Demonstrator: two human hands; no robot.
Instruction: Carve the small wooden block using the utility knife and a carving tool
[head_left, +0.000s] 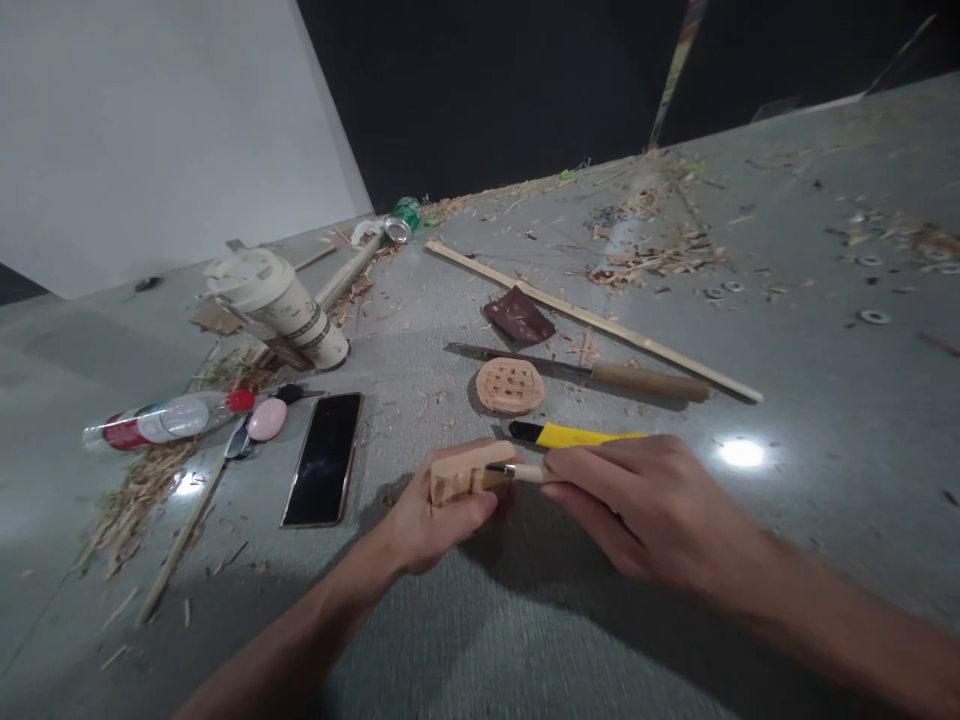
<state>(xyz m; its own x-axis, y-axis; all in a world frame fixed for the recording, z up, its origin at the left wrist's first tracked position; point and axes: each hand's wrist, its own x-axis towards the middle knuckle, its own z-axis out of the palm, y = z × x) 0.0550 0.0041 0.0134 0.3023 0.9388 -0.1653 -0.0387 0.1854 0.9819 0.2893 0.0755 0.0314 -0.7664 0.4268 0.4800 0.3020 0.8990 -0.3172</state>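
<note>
Pale wooden block (466,462) sat right of phone (324,460) in head view, held by left hand (433,530), fingers curled behind, thumb closed along near face. Right hand (637,500), farther right of phone, had fingers closed round handle of slim carving tool (526,472), tip at block. Clean cutting likely called for firm grip, short light strokes, left thumb clear of blade's path. Yellow cutter (576,436), right of phone, partly hidden by right hand; tip's depth could not be told.
</note>
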